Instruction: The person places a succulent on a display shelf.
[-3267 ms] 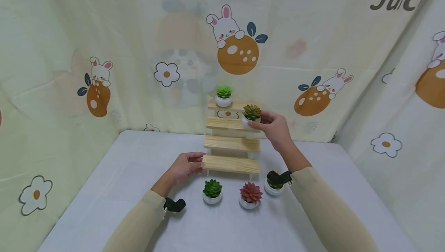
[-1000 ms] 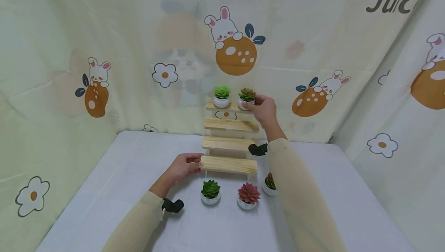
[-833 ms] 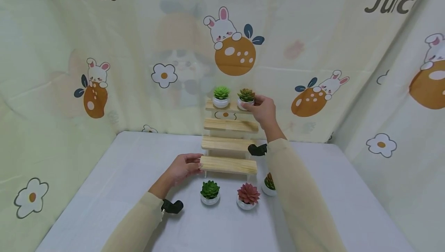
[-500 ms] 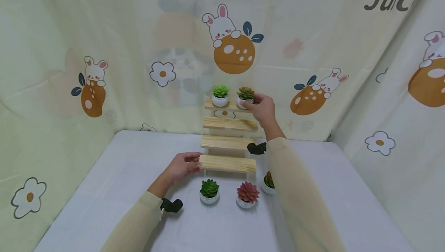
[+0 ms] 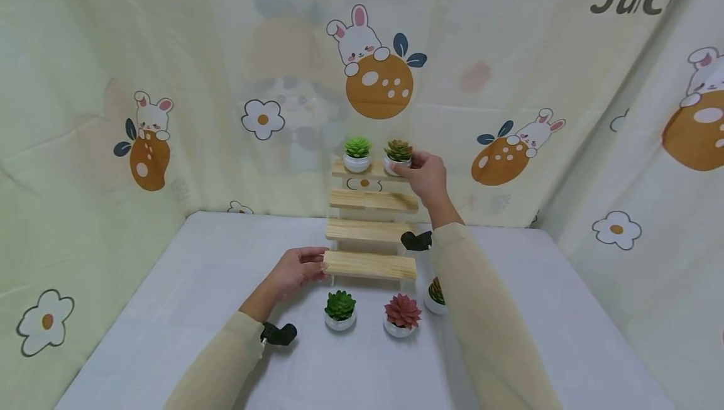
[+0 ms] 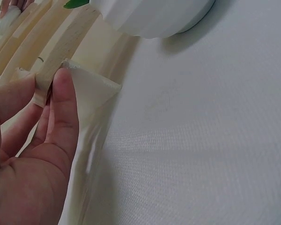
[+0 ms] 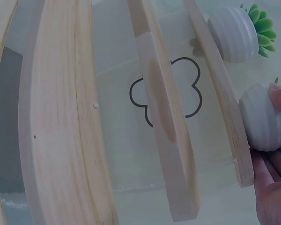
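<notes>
Head view: brown-tipped plant (image 5: pixel 398 149) in white pot (image 5: pixel 394 160), at right end of the wooden rack's (image 5: pixel 370 230) top step. Fingers of right hand (image 5: pixel 428 177) grasp the pot; left hand (image 5: pixel 292 271) pinches the rack's bottom step, left end. Pot likely light, stiff, slightly slippery; best gripped by its sides, below the leaves.

The pale printed curtain (image 5: pixel 441 95) reads "Juice" at upper left and "Juic" at upper right.
</notes>
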The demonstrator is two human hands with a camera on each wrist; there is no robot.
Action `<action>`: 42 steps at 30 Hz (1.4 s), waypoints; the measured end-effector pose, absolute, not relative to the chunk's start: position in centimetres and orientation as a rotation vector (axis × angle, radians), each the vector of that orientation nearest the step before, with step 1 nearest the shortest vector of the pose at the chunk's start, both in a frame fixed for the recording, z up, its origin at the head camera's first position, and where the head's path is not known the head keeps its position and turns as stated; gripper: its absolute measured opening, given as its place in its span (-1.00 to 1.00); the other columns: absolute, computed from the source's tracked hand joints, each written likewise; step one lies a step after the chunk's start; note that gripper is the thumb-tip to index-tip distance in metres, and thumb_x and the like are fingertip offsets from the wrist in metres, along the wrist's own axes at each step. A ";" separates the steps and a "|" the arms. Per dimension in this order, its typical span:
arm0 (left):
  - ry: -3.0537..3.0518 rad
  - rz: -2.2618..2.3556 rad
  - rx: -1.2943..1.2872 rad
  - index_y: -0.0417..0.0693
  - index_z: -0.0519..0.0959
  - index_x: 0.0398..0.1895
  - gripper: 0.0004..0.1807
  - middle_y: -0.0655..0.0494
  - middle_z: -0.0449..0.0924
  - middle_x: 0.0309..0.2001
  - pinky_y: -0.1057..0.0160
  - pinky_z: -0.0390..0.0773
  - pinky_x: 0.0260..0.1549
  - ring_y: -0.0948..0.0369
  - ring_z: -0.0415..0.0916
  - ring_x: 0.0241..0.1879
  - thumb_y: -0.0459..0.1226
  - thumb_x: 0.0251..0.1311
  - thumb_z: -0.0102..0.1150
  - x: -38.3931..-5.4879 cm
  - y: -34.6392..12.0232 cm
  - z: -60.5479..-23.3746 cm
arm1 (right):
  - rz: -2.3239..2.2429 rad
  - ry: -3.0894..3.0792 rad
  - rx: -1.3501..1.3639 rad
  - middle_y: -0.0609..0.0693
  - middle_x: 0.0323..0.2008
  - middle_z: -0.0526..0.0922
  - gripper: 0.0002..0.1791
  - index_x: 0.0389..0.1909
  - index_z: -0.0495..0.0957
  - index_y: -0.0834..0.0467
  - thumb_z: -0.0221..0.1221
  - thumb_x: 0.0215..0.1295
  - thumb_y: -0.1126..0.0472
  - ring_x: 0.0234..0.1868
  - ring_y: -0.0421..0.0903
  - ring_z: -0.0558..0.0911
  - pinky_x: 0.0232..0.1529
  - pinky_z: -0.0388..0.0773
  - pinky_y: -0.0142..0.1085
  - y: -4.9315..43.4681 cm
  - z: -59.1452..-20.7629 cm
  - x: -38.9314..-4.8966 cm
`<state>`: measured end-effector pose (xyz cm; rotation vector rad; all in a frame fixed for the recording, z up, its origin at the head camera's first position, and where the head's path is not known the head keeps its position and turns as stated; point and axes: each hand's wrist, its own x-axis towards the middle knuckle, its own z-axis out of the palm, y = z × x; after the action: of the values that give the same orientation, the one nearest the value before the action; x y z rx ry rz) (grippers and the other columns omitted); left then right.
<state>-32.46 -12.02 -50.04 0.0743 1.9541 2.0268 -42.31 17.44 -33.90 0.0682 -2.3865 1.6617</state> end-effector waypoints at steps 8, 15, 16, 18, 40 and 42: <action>1.978 2.015 0.072 -0.28 0.46 0.37 -0.50 -0.20 0.52 0.13 0.17 0.77 0.01 0.10 0.63 -0.03 -0.50 0.37 0.16 -32.4 -12.2 -49.7 | 1.662 -2.375 0.092 0.17 0.08 0.68 -0.42 0.25 0.60 0.20 0.44 0.25 0.08 -0.03 -0.06 0.59 -0.07 0.60 -0.31 17.1 -33.7 -42.3; 1.993 1.983 0.074 -0.27 0.47 0.37 -0.50 -0.17 0.52 0.10 0.17 0.76 0.03 0.14 0.63 -0.07 -0.49 0.37 0.18 -32.4 -12.0 -49.6 | 1.622 -2.387 0.072 0.19 0.08 0.66 -0.40 0.26 0.59 0.21 0.44 0.24 0.07 -0.01 0.00 0.57 -0.04 0.61 -0.22 17.3 -33.8 -41.9; 1.995 1.981 0.075 -0.26 0.47 0.38 -0.50 -0.16 0.52 0.10 0.17 0.76 0.03 0.14 0.63 -0.07 -0.49 0.37 0.18 -32.4 -12.0 -49.6 | 1.630 -2.384 0.071 0.20 0.13 0.64 -0.36 0.30 0.56 0.21 0.45 0.24 0.05 0.05 0.02 0.57 0.03 0.62 -0.18 17.4 -33.9 -41.9; 1.998 1.981 0.077 -0.26 0.47 0.38 -0.50 -0.17 0.52 0.10 0.17 0.76 0.03 0.14 0.63 -0.08 -0.48 0.38 0.18 -32.4 -12.0 -49.6 | 1.657 -2.364 0.067 0.19 0.23 0.59 -0.27 0.36 0.50 0.20 0.45 0.22 0.03 0.19 0.06 0.56 0.21 0.62 -0.11 17.6 -34.1 -41.8; 1.993 2.005 0.087 -0.29 0.47 0.37 -0.51 -0.17 0.52 0.08 0.17 0.77 0.02 0.14 0.63 -0.08 -0.50 0.37 0.17 -32.5 -12.1 -49.9 | 1.680 -2.307 0.123 0.13 0.29 0.60 -0.35 0.32 0.54 0.17 0.40 0.29 -0.04 0.35 0.08 0.56 0.38 0.56 -0.15 22.0 -39.3 -35.4; 1.992 2.008 0.084 -0.29 0.47 0.36 -0.51 -0.17 0.52 0.07 0.17 0.77 0.00 0.13 0.63 -0.08 -0.51 0.36 0.18 -32.6 -12.0 -49.9 | 1.668 -2.327 0.125 0.11 0.28 0.61 -0.36 0.31 0.56 0.14 0.40 0.28 -0.08 0.34 0.07 0.57 0.33 0.59 -0.21 22.6 -39.9 -34.6</action>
<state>-32.58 -11.97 -49.89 0.0842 1.9917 2.0080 -34.59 22.58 -39.93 0.1255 -2.3270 1.6678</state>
